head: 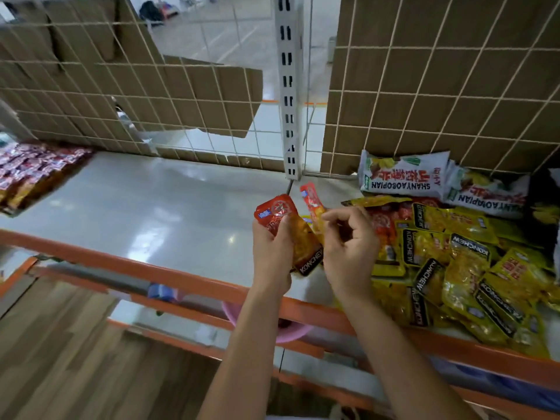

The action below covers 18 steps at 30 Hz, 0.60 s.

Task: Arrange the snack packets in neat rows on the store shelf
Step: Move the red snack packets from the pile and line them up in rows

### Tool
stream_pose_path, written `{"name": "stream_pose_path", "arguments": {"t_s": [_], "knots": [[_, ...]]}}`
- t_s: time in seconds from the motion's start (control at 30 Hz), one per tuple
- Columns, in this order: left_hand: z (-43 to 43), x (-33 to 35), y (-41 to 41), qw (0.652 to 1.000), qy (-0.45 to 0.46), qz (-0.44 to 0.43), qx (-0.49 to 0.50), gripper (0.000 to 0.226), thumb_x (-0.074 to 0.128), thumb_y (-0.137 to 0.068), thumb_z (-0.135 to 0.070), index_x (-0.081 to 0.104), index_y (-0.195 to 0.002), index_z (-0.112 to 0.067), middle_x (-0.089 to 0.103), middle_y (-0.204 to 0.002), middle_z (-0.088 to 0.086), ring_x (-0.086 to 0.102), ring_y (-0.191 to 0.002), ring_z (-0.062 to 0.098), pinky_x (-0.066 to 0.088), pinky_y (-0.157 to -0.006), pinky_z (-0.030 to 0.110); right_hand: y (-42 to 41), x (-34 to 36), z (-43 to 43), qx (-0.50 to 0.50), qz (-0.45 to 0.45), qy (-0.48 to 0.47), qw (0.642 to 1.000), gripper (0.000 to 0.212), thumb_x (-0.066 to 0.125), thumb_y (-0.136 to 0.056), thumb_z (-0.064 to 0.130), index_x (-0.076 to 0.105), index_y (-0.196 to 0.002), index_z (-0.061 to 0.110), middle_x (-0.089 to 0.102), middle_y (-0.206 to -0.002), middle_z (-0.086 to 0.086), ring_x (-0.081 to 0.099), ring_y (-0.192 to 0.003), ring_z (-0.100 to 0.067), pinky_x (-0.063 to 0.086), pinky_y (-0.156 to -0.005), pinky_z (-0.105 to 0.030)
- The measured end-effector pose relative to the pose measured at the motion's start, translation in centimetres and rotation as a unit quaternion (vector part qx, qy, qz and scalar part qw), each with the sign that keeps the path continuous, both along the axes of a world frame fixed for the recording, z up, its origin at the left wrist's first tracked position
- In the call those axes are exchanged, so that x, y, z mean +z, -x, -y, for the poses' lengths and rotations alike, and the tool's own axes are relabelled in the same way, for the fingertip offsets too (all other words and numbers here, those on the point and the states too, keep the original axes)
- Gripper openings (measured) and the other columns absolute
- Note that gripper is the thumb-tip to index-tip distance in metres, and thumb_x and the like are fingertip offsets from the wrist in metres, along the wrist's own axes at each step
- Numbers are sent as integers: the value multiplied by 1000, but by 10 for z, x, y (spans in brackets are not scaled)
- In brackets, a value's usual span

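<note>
Your left hand [272, 253] is in the middle of the frame, a bit to the right. Its fingers and thumb are curled round a red packet [277, 215]. The packet stands up out of your fist, and its dark bottom end with the word KONCHEW pokes out on the right side of the hand. There may be more packets tucked behind it, but you cannot tell how many.

Your right hand [348, 253] is just beside the left one. Its fingers are bent in, and the thumb and first finger pinch a second red packet [312, 204]. That packet leans next to the first one.

Both hands are over the shelf [151, 201], which is white and shiny. An orange rail [136, 265] runs along its front edge.

At the right of the frame, a messy pile of yellow packets [454, 268] lies on the shelf, with some red ones mixed in near your right hand. Behind the pile, in the upper right, are long white packets [403, 177].

Far at the left edge, a neat row of red packets [36, 174] lies on the shelf.

At the back stands a wire grid [91, 86] with brown cardboard [439, 101] behind it, and a white post [289, 86] in the middle.
</note>
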<state>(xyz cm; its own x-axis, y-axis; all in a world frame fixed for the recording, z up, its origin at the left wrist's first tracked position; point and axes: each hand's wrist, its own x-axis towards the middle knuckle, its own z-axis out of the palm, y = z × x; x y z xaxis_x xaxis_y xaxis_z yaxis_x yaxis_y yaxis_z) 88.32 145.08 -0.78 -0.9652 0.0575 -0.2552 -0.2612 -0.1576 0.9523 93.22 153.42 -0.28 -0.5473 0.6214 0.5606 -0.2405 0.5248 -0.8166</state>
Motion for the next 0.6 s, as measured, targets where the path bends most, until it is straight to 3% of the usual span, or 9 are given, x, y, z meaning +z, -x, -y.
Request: {"name": "stream_pose_path", "arguments": {"t_s": [0.1, 0.3, 0.4, 0.5, 0.6], "knots": [[32, 3, 11, 1000, -11, 5, -11, 33, 56, -95, -21, 45, -126, -18, 63, -114, 12, 67, -100, 28, 56, -84, 51, 7, 4, 29, 21, 9, 41, 999, 28, 55, -80, -8, 59, -78, 20, 59, -81, -4, 56, -79, -4, 46, -75, -19], [126, 19, 34, 999, -35, 14, -13, 38, 62, -90, -10, 47, -125, -16, 66, -111, 13, 68, -97, 29, 55, -86, 51, 42, 2, 109, 29, 65, 126, 989, 27, 52, -87, 11, 59, -85, 37, 64, -90, -3, 61, -85, -16, 52, -80, -44], [184, 25, 48, 998, -50, 13, -36, 48, 66, -84, 0, 47, -127, -11, 66, -114, 18, 68, -98, 34, 55, -85, 52, 61, 4, 160, 43, 93, 139, 985, 24, 52, -89, 10, 64, -90, 31, 62, -93, 4, 61, -91, -12, 50, -87, -41], [241, 25, 60, 998, -45, 1, -35, 49, 68, -80, 5, 49, -122, -11, 69, -105, 15, 71, -89, 29, 60, -74, 43, 78, 5, 216, 72, 112, 152, 979, 20, 54, -91, 11, 65, -94, 28, 57, -93, 16, 60, -93, -8, 51, -87, -28], [296, 21, 72, 1000, -15, 2, -5, 60, 79, -70, -4, 49, -121, -16, 68, -109, 13, 69, -97, 29, 57, -82, 51, 91, 3, 269, 124, 144, 190, 963, 19, 58, -91, 18, 60, -110, 22, 61, -102, 4, 62, -95, -11, 55, -82, -31]]}}
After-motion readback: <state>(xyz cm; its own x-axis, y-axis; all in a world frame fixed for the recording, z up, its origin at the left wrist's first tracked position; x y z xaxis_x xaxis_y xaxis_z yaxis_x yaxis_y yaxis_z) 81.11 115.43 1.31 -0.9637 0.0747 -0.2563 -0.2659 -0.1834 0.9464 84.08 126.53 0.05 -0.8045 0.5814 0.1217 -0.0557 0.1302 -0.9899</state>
